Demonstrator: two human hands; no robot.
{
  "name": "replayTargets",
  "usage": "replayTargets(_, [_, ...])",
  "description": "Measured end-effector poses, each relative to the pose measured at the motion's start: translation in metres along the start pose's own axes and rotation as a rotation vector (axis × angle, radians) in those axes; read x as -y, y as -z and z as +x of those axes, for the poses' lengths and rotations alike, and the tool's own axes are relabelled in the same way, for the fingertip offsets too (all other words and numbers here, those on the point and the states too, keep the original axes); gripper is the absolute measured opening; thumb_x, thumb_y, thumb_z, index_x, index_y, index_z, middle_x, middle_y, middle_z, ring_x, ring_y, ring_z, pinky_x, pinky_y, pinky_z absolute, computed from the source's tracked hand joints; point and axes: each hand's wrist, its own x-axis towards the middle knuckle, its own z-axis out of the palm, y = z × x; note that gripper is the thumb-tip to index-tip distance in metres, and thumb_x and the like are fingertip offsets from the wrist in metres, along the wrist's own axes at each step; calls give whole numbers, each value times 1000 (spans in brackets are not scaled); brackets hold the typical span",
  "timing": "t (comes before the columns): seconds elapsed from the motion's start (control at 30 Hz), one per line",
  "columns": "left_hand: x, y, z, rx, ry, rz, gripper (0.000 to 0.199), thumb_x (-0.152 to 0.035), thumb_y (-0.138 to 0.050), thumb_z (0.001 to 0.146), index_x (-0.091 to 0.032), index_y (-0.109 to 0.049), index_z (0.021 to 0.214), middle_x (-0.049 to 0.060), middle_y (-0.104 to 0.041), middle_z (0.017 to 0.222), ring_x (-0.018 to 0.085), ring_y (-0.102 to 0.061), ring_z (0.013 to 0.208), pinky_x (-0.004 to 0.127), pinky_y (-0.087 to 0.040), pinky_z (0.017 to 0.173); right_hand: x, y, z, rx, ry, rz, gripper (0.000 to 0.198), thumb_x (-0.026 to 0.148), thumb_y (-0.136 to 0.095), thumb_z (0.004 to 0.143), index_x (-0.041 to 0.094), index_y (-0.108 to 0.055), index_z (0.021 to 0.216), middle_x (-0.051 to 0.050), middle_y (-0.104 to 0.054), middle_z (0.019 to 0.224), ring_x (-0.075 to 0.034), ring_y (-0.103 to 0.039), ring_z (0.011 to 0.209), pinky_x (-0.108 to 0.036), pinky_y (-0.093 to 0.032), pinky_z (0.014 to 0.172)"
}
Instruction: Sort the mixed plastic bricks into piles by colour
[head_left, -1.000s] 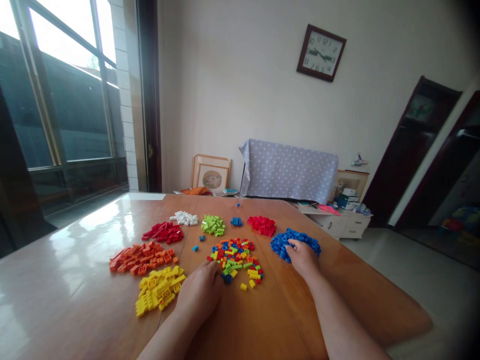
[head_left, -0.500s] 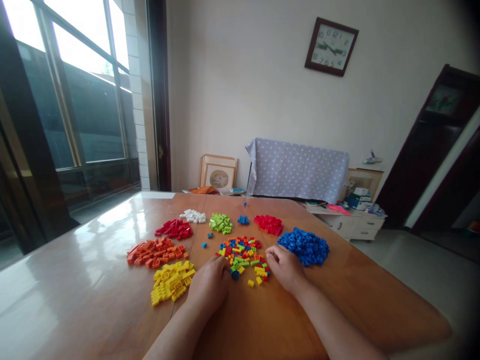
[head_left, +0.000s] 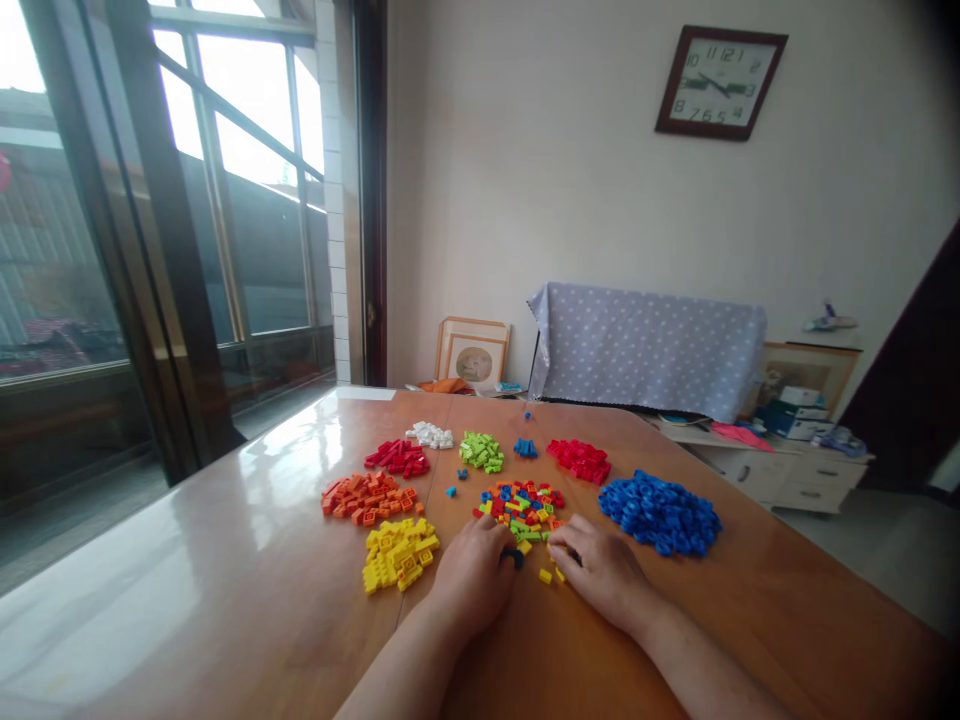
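Note:
A pile of mixed coloured toy building bricks (head_left: 525,500) lies on the table in front of me. My left hand (head_left: 474,572) rests at its near left edge with fingers curled in, and a dark round piece (head_left: 515,557) sits by its fingertips. At the near right edge, my right hand (head_left: 600,568) bends its fingers down over the bricks. A loose yellow brick (head_left: 545,576) lies between the hands. What either hand's fingers hold, if anything, is hidden.
Around the mixed pile are sorted heaps: yellow (head_left: 399,555), orange (head_left: 367,497), dark red (head_left: 397,458), white (head_left: 430,435), lime green (head_left: 481,451), small blue (head_left: 525,448), red (head_left: 579,460) and large blue (head_left: 660,512). Two small teal pieces (head_left: 451,491) lie apart on the wooden table (head_left: 247,590).
The view has turned left, so everything sits farther right. My right hand has moved from beside the blue heap toward the mixed pile's near edge, closer to my left hand.

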Motion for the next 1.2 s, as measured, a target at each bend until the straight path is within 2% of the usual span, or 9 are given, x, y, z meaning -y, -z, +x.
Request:
replayTargets(0.13, [-2,2,-1,7,-21,-17,19,-16,-55,82,-26,-67,93,4,-65,105,20,-59,100,27,-44,83,-6,-4,1,-36,1,81,24,30,-48,93,26,-72,92,-3,-69,91,-18,-64,84,-27,-43,74])
replayTargets(0.23, [-2,3,-1,4,-13,-27,21,-15,-54,82,-26,-67,95,5,-65,106,21,-60,101,27,-44,82,-14,-4,3,-85,-61,88,23,30,-48,91,24,-69,83,-3,-69,85,-18,-62,79,-28,-44,76])
replayTargets(0.33, [-2,4,-2,-2,-12,-41,22,-14,-53,82,-26,-67,95,5,-66,105,21,-60,100,26,-43,81,-18,-1,2,-76,-94,96,22,29,-50,89,23,-66,77,-3,-68,81,-18,-61,75,-28,-43,73])
replayTargets(0.57, [-3,3,-2,-31,-31,-47,18,-17,-51,87,-23,-67,90,5,-67,101,19,-60,96,25,-42,78,-4,6,-3,23,-99,51,14,36,-64,82,27,-72,89,1,-64,81,-14,-58,69,-26,-37,65])
replayTargets(0.97, [-10,5,-11,-47,-40,-18,18,-17,-51,88,-24,-67,92,4,-68,102,19,-61,97,25,-42,80,7,10,-19,-30,-92,52,14,24,-55,85,23,-61,73,1,-63,79,-13,-56,68,-24,-35,65])
replayTargets(1.2, [-18,1,-16,-60,-48,52,18,-18,-52,89,-25,-67,94,4,-69,104,19,-62,100,26,-44,84,4,0,-30,-89,-120,77,16,21,-52,85,24,-67,80,-1,-67,85,-16,-60,77,-25,-36,68])
